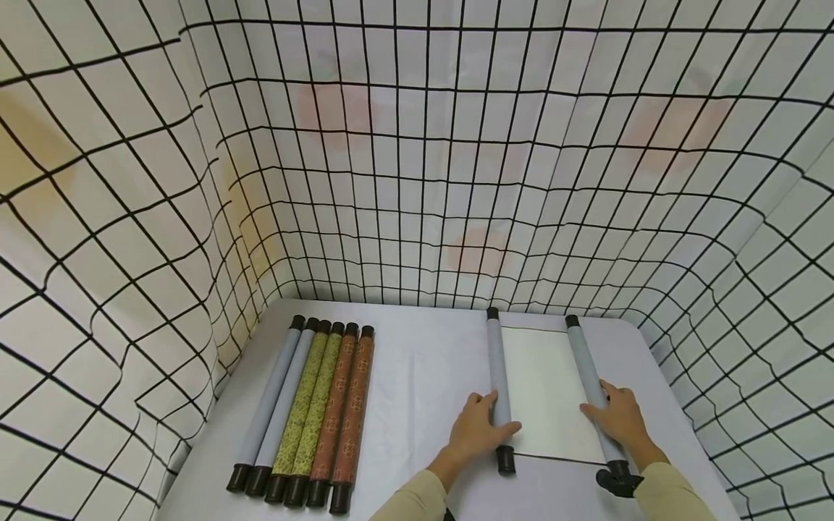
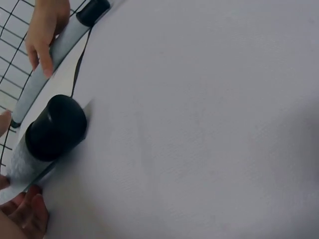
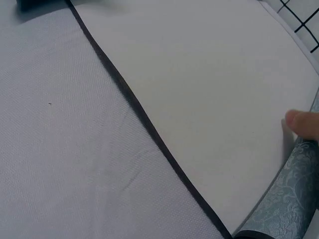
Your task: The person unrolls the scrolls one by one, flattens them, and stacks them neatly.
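A hanging scroll lies partly unrolled at the right of the table, its blank cream sheet (image 1: 547, 391) stretched between a left roll (image 1: 497, 362) and a right roll (image 1: 584, 358). Both rolls are grey-blue with black end caps. My left hand (image 1: 474, 430) grips the left roll near its close end; in the left wrist view its fingers (image 2: 31, 216) curl at the roll's side, by the black cap (image 2: 57, 127). With thumb inside and fingers outside, my right hand (image 1: 619, 416) holds the right roll. The right wrist view shows that thumb (image 3: 304, 124) by the patterned roll cover (image 3: 286, 194).
To the left, several rolled scrolls lie side by side: grey-blue (image 1: 270, 401), yellow-green (image 1: 305, 405) and rust-red ones (image 1: 352, 412). A black wire mesh (image 1: 423, 174) before white fabric walls encloses the white table (image 1: 430, 347) at the back and sides.
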`<state>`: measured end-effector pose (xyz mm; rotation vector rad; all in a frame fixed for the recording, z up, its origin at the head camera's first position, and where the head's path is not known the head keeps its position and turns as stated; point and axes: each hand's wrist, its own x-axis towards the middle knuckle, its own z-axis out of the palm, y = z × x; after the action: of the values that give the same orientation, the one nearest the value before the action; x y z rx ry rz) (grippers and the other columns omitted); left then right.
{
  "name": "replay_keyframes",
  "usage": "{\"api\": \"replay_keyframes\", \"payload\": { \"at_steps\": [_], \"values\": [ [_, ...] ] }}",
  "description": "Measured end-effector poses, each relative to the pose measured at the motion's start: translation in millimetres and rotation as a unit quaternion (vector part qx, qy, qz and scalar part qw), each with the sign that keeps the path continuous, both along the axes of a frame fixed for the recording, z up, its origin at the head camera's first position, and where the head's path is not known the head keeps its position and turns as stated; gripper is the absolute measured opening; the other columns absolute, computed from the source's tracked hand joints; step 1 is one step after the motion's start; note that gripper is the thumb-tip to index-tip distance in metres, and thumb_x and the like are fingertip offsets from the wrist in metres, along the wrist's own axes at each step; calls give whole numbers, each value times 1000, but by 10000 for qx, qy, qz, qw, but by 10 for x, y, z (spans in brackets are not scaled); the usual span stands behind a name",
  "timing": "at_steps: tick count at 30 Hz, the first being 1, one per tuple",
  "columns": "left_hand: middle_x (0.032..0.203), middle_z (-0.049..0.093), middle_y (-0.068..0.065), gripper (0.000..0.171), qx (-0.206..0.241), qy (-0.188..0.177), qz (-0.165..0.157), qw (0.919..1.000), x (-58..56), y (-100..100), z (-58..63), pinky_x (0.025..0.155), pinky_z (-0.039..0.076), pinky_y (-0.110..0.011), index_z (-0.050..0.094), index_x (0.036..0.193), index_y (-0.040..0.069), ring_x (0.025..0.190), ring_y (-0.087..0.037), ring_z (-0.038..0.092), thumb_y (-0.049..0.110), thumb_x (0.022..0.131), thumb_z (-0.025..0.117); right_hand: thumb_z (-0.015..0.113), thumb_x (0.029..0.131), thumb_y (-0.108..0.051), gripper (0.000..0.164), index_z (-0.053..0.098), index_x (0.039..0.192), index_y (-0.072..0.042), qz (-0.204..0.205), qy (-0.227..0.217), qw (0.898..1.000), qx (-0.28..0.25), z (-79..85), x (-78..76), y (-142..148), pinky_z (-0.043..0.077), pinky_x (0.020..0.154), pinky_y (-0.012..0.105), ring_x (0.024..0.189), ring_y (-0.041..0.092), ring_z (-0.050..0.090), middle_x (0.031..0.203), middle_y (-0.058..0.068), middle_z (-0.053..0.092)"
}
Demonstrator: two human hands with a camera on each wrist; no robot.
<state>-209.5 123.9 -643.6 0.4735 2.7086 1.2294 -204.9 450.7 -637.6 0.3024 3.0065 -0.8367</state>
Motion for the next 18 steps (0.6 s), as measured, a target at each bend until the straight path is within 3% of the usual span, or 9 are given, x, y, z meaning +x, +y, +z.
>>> {"api": "replay_keyframes", "payload": {
  "at_steps": [3,7,13,18],
  "values": [
    [120,58,-7,89,-144,28,157,9998,13,-5,-28,77,54,-31,57,147,7,92,-15,61,58,80,84,75,93,-28,86,31,144,25,51,-75,10000,38,-5,-2,6,44,87,71,110,62,47,125,50,37],
    [120,56,-8,83,-130,-88,261,9995,18,-46,-9,79,54,-31,55,146,5,90,-16,60,44,81,89,74,94,-24,82,30,144,25,128,-164,9998,-37,-8,-29,-10,45,87,70,112,62,48,124,49,42],
    [121,56,-12,72,-138,-30,287,9995,-8,-105,42,83,53,-35,54,145,2,91,-19,60,33,85,81,71,95,-22,80,25,149,16,23,-144,9997,-190,3,-49,37,48,81,68,111,60,51,127,47,45],
    [118,58,-11,69,12,-23,248,9997,18,-157,55,77,52,-34,55,147,8,86,-17,59,30,84,76,59,98,-19,72,25,148,20,-5,-145,9998,-97,6,-32,111,48,81,68,111,62,50,128,49,42]
  ]
}}
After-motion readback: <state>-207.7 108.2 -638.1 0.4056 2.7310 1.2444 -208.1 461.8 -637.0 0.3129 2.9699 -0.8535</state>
